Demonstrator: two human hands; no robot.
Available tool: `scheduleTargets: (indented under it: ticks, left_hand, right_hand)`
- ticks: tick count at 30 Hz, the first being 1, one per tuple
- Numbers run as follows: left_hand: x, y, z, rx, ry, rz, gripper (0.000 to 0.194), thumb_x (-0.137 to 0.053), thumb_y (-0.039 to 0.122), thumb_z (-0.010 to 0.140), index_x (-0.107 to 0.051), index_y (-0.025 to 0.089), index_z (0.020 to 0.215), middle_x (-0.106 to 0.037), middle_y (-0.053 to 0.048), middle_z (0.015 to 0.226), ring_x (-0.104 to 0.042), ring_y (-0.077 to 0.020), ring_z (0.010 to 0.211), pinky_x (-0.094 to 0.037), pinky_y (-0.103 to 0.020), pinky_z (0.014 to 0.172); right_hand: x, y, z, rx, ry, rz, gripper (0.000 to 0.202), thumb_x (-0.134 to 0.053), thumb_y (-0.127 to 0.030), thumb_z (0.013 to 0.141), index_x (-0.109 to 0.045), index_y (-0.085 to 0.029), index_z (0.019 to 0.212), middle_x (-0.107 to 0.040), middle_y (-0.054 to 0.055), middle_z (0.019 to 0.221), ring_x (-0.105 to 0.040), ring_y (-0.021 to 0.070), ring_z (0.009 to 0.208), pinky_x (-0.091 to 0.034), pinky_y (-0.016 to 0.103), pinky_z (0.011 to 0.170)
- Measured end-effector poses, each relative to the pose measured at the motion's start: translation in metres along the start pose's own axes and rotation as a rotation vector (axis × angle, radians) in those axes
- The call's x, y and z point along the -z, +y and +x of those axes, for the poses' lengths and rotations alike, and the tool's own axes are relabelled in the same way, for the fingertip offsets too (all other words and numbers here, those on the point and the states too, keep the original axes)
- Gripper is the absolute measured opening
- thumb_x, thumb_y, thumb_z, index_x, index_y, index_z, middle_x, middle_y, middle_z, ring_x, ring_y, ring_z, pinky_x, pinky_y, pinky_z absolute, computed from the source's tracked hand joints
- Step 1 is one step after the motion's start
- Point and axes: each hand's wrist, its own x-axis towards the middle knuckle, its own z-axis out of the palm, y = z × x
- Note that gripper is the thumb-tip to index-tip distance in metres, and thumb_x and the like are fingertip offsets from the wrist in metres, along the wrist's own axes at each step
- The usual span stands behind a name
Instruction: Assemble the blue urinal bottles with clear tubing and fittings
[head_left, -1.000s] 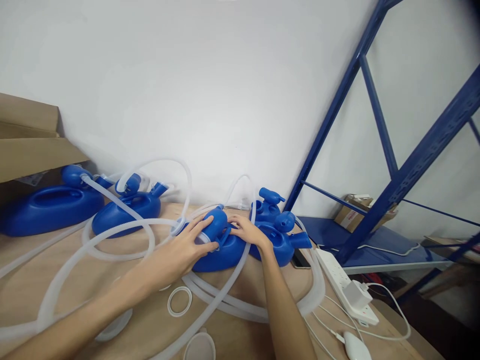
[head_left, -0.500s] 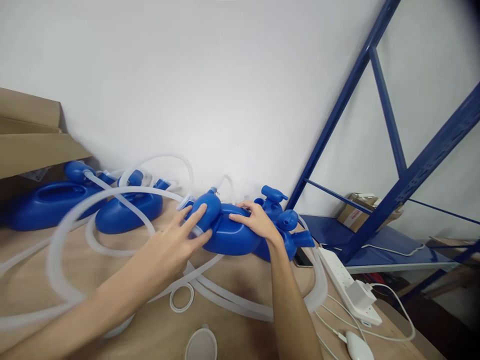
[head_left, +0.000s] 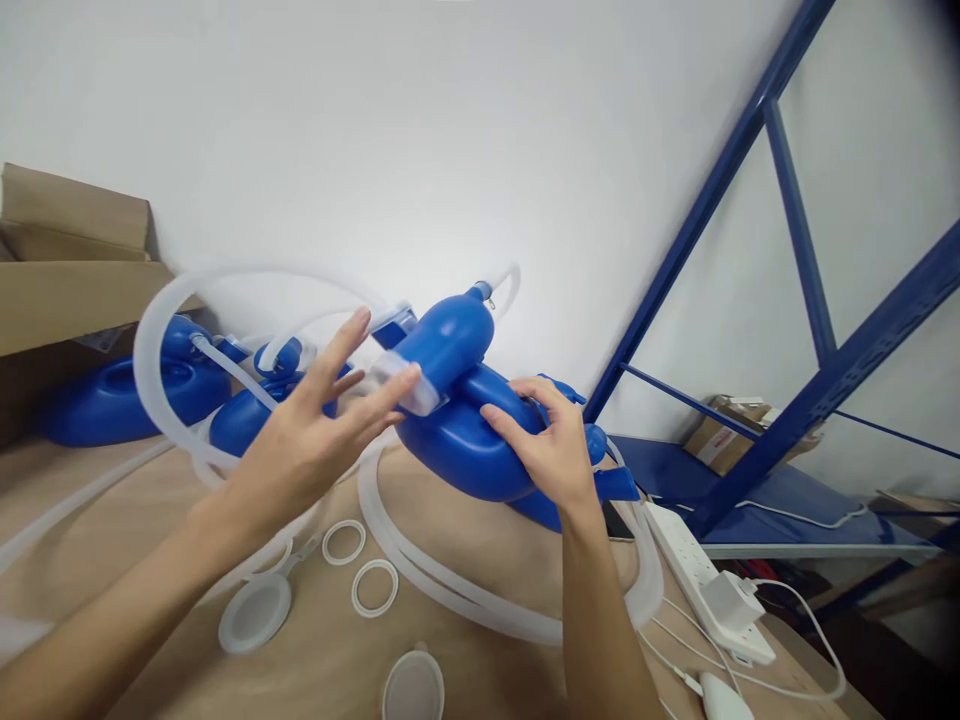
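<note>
The blue container (head_left: 469,445) is a smooth, glossy plastic vessel with a rounded body and an arched handle along its upper side. A plump blue bulb (head_left: 454,335) sits at the container's left end, with a frosted, translucent collar (head_left: 409,388) around its wide, lower-left end and a slim nozzle at the other, from which a pale hose (head_left: 514,285) curves away. The container slants down to the right and looks raised over the tabletop (head_left: 480,540), in front of a second blue container (head_left: 544,515). The right hand (head_left: 559,450) has its grip closed on the first container's right part, thumb pressed to the near side and fingers over the handle, so most of the body and the bulb lie to the left of that grip. The left hand's (head_left: 311,425) grip is wide, fingers spread; its thumb overlaps the collar, and whether it touches cannot be told.
</note>
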Motion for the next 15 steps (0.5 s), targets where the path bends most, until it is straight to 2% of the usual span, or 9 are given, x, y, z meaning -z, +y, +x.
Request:
scheduleTargets:
  ticks: [2,4,5,7,9,11,13,15]
  left_hand:
    - [-0.001,-0.011,0.002,0.013,0.053,0.071,0.075,-0.062,0.021,0.101,-0.027,0.049,0.161,-0.028,-0.006,0.171,-0.049,-0.0327,0.146,-0.058,-0.05,0.109]
    - [-0.001,-0.023,0.001,0.055,0.007,0.16,0.064,-0.061,0.029,0.102,-0.036,0.042,0.16,-0.05,-0.01,0.155,-0.062,-0.0324,0.132,-0.062,-0.047,0.099]
    - [-0.002,-0.03,-0.001,0.096,-0.072,0.186,0.058,-0.058,0.034,0.103,-0.04,0.038,0.158,-0.056,-0.011,0.149,-0.065,-0.0326,0.126,-0.063,-0.046,0.094]
    - [-0.008,-0.045,-0.007,0.186,-0.33,0.17,0.054,-0.052,0.044,0.104,-0.045,0.035,0.157,-0.059,-0.012,0.147,-0.066,-0.0336,0.122,-0.062,-0.044,0.089]
    - [-0.019,-0.06,-0.018,0.275,-0.677,0.08,0.057,-0.05,0.048,0.103,-0.044,0.035,0.158,-0.053,-0.012,0.154,-0.063,-0.0337,0.128,-0.058,-0.046,0.097]
    - [-0.035,-0.076,-0.033,0.353,-1.015,0.001,0.064,-0.059,0.041,0.096,-0.044,0.036,0.158,-0.047,-0.011,0.161,-0.056,-0.0332,0.138,-0.051,-0.046,0.108]
    - [-0.053,-0.092,-0.049,0.398,-1.154,-0.007,0.07,-0.071,0.03,0.083,-0.055,0.033,0.151,-0.053,-0.012,0.157,-0.053,-0.0352,0.141,-0.048,-0.046,0.111]
    - [-0.069,-0.106,-0.066,0.44,-1.184,0.027,0.068,-0.075,0.032,0.078,-0.062,0.029,0.146,-0.053,-0.016,0.156,-0.045,-0.0416,0.147,-0.042,-0.054,0.115]
  right_hand:
    - [-0.009,0.002,-0.001,-0.045,0.125,-0.035,0.027,-0.077,-0.048,0.087,-0.069,-0.022,0.089,-0.073,0.006,0.095,-0.067,0.0255,0.093,-0.052,0.042,0.09]
    - [-0.019,0.008,0.0,-0.097,0.232,-0.058,0.032,-0.075,-0.053,0.088,-0.069,-0.021,0.092,-0.073,0.007,0.097,-0.067,0.026,0.094,-0.052,0.043,0.092]
    - [-0.024,0.013,0.001,-0.123,0.277,-0.07,0.035,-0.074,-0.055,0.088,-0.069,-0.021,0.093,-0.073,0.007,0.098,-0.067,0.0264,0.095,-0.051,0.044,0.094]
    - [-0.033,0.025,0.003,-0.18,0.353,-0.096,0.04,-0.073,-0.059,0.087,-0.069,-0.02,0.096,-0.073,0.009,0.101,-0.066,0.028,0.099,-0.05,0.045,0.096]
    - [-0.037,0.042,0.004,-0.247,0.399,-0.112,0.045,-0.072,-0.062,0.085,-0.07,-0.019,0.098,-0.074,0.01,0.104,-0.065,0.0299,0.102,-0.05,0.045,0.096]
    - [-0.038,0.061,0.005,-0.311,0.416,-0.108,0.05,-0.068,-0.066,0.086,-0.07,-0.018,0.101,-0.074,0.012,0.104,-0.065,0.0313,0.104,-0.05,0.045,0.095]
    - [-0.037,0.083,0.004,-0.356,0.4,-0.102,0.055,-0.06,-0.068,0.091,-0.07,-0.016,0.107,-0.074,0.013,0.104,-0.064,0.0323,0.106,-0.05,0.044,0.094]
    - [-0.039,0.105,0.001,-0.371,0.33,-0.112,0.057,-0.05,-0.067,0.096,-0.066,-0.016,0.117,-0.073,0.013,0.106,-0.063,0.0333,0.111,-0.049,0.044,0.094]
